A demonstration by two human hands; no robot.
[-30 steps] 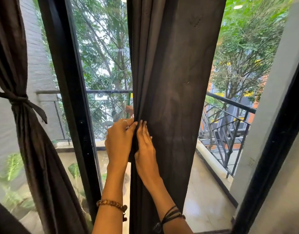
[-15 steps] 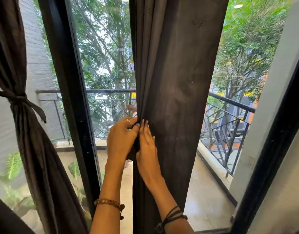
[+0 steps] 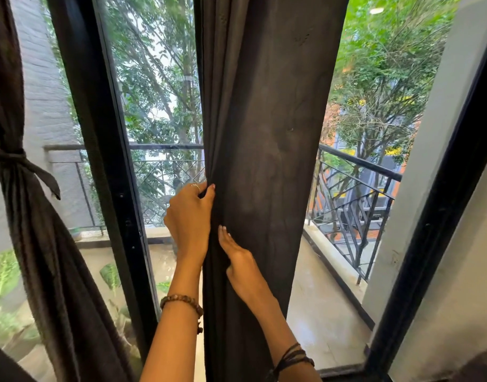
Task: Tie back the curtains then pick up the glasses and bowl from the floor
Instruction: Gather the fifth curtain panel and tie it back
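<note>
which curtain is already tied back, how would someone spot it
Start at the black door frame left of the middle. The tied curtain hangs left of it, at the picture's left edge. Unlike the middle curtain, which hangs straight while the left hand grips its edge and the right hand lies on it, this one is cinched by a knotted tie.

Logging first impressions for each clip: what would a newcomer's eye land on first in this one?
The dark curtain hanging loose down the middle of the view, with both hands at its left edge: the left hand grips the folds, while the right hand lies against the cloth just below. At far left a second curtain is already cinched with a knotted tie, and bright green trees fill the glass behind.
</note>
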